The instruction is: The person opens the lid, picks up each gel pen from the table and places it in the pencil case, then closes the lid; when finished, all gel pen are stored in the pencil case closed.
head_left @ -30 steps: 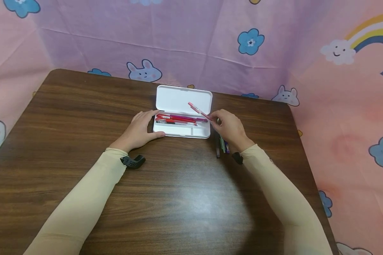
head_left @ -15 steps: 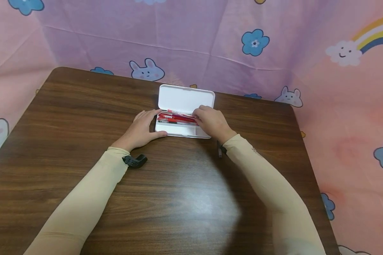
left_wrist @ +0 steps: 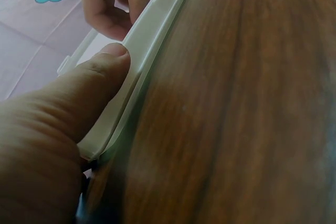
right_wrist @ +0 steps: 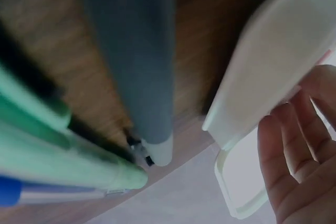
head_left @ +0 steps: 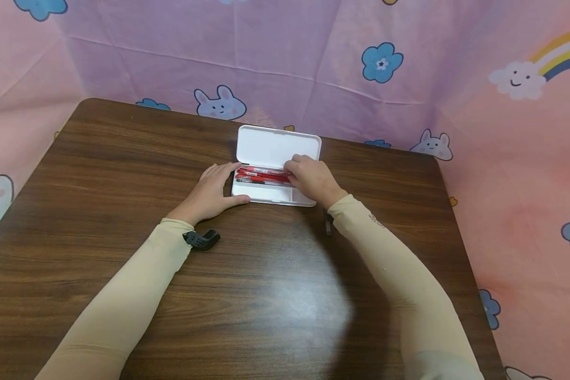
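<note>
Now has the right hand (head_left: 315, 180) over the right ends of red pens (head_left: 264, 175), laid left to right in the white case (head_left: 268, 193) mid-frame. Can't tell pinch from touch. Touches the case's left end with the left hand (head_left: 208, 193), thumb and fingers apart.

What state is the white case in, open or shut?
Open: the white case has its lid swung back, exposing red pens inside.

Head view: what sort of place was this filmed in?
Probably an indoor corner set up for recording, though I can't be sure: a wood-grain table, creased cartoon-print cloth rising behind it and at both sides, and an open white case holding pens.
</note>
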Available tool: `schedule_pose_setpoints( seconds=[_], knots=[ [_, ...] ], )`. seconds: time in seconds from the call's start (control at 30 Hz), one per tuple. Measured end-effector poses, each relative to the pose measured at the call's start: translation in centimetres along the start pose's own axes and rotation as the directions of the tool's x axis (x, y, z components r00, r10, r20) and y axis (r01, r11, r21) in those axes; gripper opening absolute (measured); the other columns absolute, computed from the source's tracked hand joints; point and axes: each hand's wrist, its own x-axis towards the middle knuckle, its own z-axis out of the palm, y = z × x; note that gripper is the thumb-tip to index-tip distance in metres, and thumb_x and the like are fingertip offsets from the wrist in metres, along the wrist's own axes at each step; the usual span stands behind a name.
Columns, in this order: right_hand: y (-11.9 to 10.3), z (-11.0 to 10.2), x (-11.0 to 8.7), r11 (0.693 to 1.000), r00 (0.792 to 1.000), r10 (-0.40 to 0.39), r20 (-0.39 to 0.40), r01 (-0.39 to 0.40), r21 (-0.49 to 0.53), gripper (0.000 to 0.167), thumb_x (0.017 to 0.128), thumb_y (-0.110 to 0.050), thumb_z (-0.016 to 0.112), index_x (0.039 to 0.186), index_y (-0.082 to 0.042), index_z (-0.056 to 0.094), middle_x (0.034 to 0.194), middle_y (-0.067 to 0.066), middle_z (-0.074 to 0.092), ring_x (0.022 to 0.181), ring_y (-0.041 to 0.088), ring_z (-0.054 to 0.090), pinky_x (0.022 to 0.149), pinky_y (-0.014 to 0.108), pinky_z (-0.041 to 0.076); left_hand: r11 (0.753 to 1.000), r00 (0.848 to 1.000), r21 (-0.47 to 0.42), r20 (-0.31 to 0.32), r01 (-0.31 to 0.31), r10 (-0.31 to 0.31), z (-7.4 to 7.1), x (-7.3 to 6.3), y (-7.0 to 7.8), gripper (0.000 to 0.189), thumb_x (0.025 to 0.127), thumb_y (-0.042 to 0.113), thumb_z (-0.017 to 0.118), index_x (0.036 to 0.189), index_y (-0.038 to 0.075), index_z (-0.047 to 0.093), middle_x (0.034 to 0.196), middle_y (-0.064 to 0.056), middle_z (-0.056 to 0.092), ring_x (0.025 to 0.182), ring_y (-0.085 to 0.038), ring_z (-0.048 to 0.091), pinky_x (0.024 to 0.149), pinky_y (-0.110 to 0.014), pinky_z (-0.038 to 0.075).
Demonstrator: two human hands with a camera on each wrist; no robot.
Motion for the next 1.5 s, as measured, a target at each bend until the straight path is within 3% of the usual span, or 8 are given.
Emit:
schedule_pose_setpoints(
  seconds=[0.43,0.73,0.83,1.0,1.23,1.37,1.43,1.5],
  knots=[
    [0.4,-0.9,-0.9,0.999,0.998,0.043,0.039,-0.043,0.001,0.015,0.099,-0.018,0.070,0.112,-0.013,0.073,0.103,0.005,0.068,0.093,0.022,0.065,0.073,0.042,0.059,1.000,1.000,0.008,-0.001,-0.004,0.004,0.0,0.0,0.1,0.100,0.087,0.063,0.074,0.162,0.013,0.031,0.165,-0.015,0.034,0.155,-0.036,0.025,0.129,-0.052,0.007],
    [2.1,-3.0,-5.0,0.985,0.992,0.125,0.003,-0.125,0.121,0.023,0.098,-0.019,0.072,0.119,-0.011,0.071,0.106,0.005,0.066,0.090,0.020,0.062,0.075,0.038,0.058,1.000,1.000,0.006,-0.010,-0.007,0.007,0.2,0.0,0.0,0.100,0.087,0.063,0.075,0.162,0.014,0.032,0.165,-0.015,0.035,0.154,-0.037,0.026,0.129,-0.052,0.008],
    [3.2,-3.4,-6.9,0.951,0.981,0.192,0.012,-0.189,0.246,0.029,0.098,-0.017,0.071,0.125,-0.006,0.068,0.111,0.010,0.066,0.097,0.024,0.064,0.083,0.040,0.058,1.000,1.000,0.006,-0.010,-0.011,0.011,0.2,0.0,-0.1,0.099,0.087,0.063,0.075,0.162,0.013,0.032,0.165,-0.014,0.035,0.154,-0.036,0.026,0.129,-0.052,0.007],
    [5.3,-3.2,-10.3,0.861,0.954,0.296,0.048,-0.289,0.418,0.040,0.100,-0.017,0.069,0.136,-0.003,0.059,0.124,0.014,0.065,0.112,0.029,0.065,0.098,0.048,0.056,1.000,1.000,0.009,-0.006,-0.011,0.011,0.2,0.1,-0.1,0.099,0.088,0.063,0.074,0.162,0.013,0.031,0.165,-0.015,0.034,0.155,-0.037,0.025,0.130,-0.051,0.006],
    [6.7,-1.8,-14.0,0.770,0.916,0.385,0.112,-0.386,0.509,0.044,0.101,-0.021,0.070,0.140,-0.008,0.057,0.135,0.013,0.063,0.122,0.030,0.064,0.106,0.051,0.052,1.000,1.000,0.008,-0.005,-0.006,0.006,0.3,0.1,-0.1,0.100,0.087,0.064,0.074,0.162,0.013,0.031,0.165,-0.015,0.035,0.154,-0.038,0.025,0.129,-0.052,0.005],
    [6.7,-1.0,-15.2,0.678,0.897,0.412,0.158,-0.418,0.604,0.045,0.100,-0.021,0.071,0.141,-0.009,0.056,0.137,0.012,0.062,0.124,0.031,0.062,0.107,0.052,0.051,1.000,1.000,0.008,-0.008,-0.008,0.008,0.3,0.1,-0.1,0.100,0.087,0.063,0.074,0.162,0.013,0.031,0.165,-0.014,0.035,0.154,-0.037,0.025,0.129,-0.052,0.005],
    [6.5,-0.6,-15.5,0.661,0.895,0.415,0.162,-0.419,0.622,0.045,0.099,-0.020,0.072,0.140,-0.009,0.056,0.135,0.012,0.063,0.122,0.031,0.063,0.106,0.052,0.052,1.000,1.000,0.012,-0.009,-0.009,0.009,0.3,0.1,-0.1,0.100,0.087,0.063,0.074,0.162,0.013,0.030,0.165,-0.014,0.035,0.154,-0.037,0.026,0.129,-0.051,0.006],
    [6.3,-0.2,-15.6,0.674,0.901,0.407,0.152,-0.408,0.616,0.044,0.099,-0.020,0.072,0.139,-0.008,0.057,0.132,0.013,0.064,0.119,0.031,0.064,0.105,0.052,0.053,1.000,1.000,0.014,-0.009,-0.009,0.010,0.3,0.1,-0.1,0.100,0.088,0.062,0.074,0.162,0.013,0.030,0.165,-0.014,0.035,0.154,-0.037,0.026,0.130,-0.051,0.005]
  ],
)
